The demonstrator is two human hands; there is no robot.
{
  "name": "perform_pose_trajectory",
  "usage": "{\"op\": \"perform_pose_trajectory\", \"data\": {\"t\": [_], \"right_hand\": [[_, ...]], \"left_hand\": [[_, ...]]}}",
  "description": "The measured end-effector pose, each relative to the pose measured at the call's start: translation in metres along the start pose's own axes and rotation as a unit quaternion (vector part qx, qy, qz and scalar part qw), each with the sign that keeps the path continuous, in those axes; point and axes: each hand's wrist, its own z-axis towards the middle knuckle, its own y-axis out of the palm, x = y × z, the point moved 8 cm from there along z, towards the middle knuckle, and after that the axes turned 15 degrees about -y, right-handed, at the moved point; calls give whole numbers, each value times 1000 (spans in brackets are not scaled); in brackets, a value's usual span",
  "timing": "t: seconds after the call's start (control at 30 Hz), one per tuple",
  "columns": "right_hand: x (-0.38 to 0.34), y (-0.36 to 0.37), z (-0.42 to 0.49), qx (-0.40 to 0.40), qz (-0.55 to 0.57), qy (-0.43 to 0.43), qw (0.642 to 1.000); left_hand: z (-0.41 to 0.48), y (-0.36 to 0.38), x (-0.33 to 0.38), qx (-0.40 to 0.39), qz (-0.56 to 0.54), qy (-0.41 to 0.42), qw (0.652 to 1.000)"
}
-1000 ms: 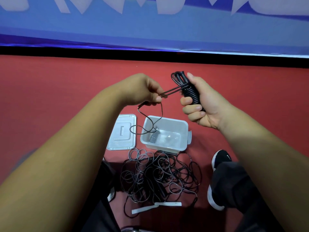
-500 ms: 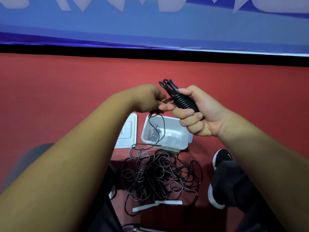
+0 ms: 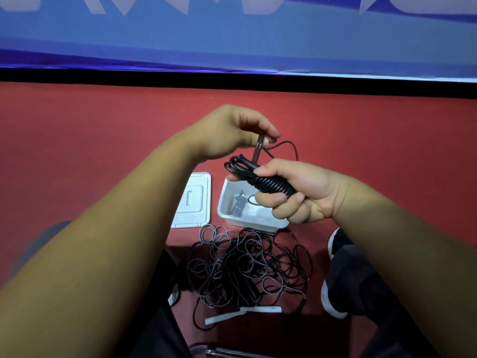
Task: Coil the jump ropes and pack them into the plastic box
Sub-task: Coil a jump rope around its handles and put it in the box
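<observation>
My right hand [image 3: 299, 192] grips a black jump rope bundle [image 3: 268, 183], its cord wound tightly round the handles. My left hand [image 3: 232, 133] pinches the loose end of that black cord [image 3: 258, 147] just above the bundle, and a small loop of it arcs to the right. Below the hands the clear plastic box [image 3: 227, 202] stands open on the red floor with a grey coiled rope [image 3: 238, 205] inside. Its lid [image 3: 192, 202] lies flat to the left. A tangled pile of grey and black ropes [image 3: 245, 264] with white handles [image 3: 245, 312] lies in front of the box.
My black shoe [image 3: 333, 301] and dark trouser leg are right of the tangle. A black strip and a blue banner [image 3: 232, 34] bound the red floor at the far side. A metal frame edge [image 3: 219, 351] shows at the bottom.
My left hand has lifted the cord end up above the bundle. My right hand has dropped lower and tilted the bundle toward the left, over the box.
</observation>
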Motion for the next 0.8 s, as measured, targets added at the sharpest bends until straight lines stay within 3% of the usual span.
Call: {"op": "perform_pose_trajectory", "data": {"t": [0.17, 0.33, 0.47, 0.63, 0.8], "right_hand": [[-5, -34, 3, 164, -56, -39, 984], [-16, -63, 1, 296, -45, -95, 949], [-26, -79, -3, 369, -44, -155, 916], [-37, -69, -1, 364, -59, -222, 903], [-44, -66, -5, 396, -37, -247, 884]], "left_hand": [[-3, -10, 10, 53, 91, 40, 994], [-6, -17, 18, 130, 255, 108, 952], [-5, -10, 6, 118, 359, 31, 925], [6, -2, -18, 119, 338, -99, 928], [10, 1, -28, 124, 213, -118, 962]]}}
